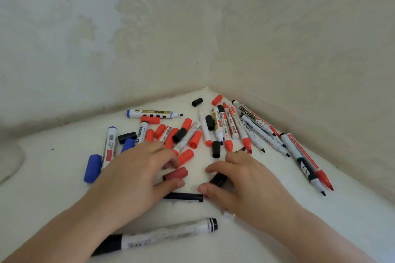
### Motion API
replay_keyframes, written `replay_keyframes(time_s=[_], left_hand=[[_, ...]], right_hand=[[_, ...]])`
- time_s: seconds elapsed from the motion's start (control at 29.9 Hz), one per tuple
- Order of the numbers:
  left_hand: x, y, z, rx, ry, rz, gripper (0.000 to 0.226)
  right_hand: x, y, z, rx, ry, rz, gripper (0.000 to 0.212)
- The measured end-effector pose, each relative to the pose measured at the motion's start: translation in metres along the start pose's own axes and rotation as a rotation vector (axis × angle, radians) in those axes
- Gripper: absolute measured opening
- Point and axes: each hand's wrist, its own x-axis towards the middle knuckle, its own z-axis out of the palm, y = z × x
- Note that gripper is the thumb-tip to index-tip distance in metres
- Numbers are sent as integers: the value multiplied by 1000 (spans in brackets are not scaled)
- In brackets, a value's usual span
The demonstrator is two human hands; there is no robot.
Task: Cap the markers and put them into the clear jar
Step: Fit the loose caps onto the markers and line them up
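Markers (pixel 229 128) scattered, left hand (pixel 136 168) over red cap (pixel 176 173), right hand (pixel 245 179) on black cap (pixel 218 179)

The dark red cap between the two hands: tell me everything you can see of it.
The dark red cap is a short, matte, plastic-looking cylinder, darker than the orange-red caps around it. It lies on its side on the white surface, loose, on no marker. The left hand curls over it, fingertips at its upper edge, thumb just below.

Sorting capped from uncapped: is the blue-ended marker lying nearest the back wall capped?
Uncapped. The blue-ended marker lies flat with its dark writing tip bare at the right end, no cap over it.
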Motion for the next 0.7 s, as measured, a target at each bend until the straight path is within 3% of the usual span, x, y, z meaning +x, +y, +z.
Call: replay_keyframes(time_s=[0.13,0.27,0.4,0.53,0.63,0.7], left_hand=[[1,3,2,31,17,2,35],[2,1,8,36,43,9,25],[2,0,4,51,52,26,25],[-1,12,-13,-113,112,5,20],[-7,28,-26,-330,-21,75,10],[-11,35,-27,-341,-111,122,10]], right_hand=[[0,3,0,-40,-1,-48,66],[-1,3,-6,15,-111,-48,53],[0,10,-5,49,-3,-141,37],[-1,11,-3,79,36,-212,32],[-1,9,-4,121,110,-269,30],[-1,9,-5,155,189,-284,31]])
